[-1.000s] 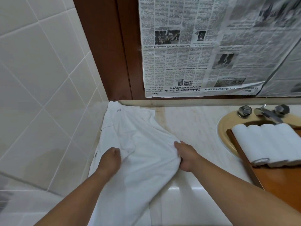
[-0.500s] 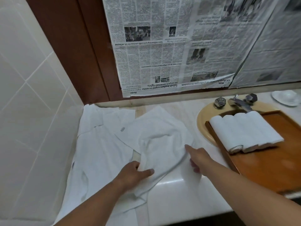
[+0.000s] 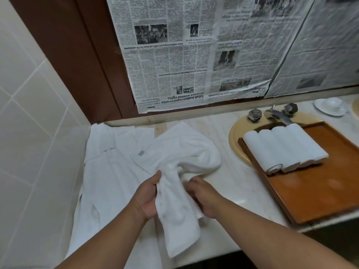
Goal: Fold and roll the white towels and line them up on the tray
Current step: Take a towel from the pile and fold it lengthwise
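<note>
Left hand, right hand: gripping bunched white towel between them. Left of hands: flat towel pile. Right: tray, four rolled towels. Risk: crooked fold from bunching; hanging end slipping off counter.

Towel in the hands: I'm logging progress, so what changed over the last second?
The left hand and right hand lifted one white towel off the pile, pulled it toward the counter's front and now grip it bunched together. The rolled towels and tray stayed put.
</note>
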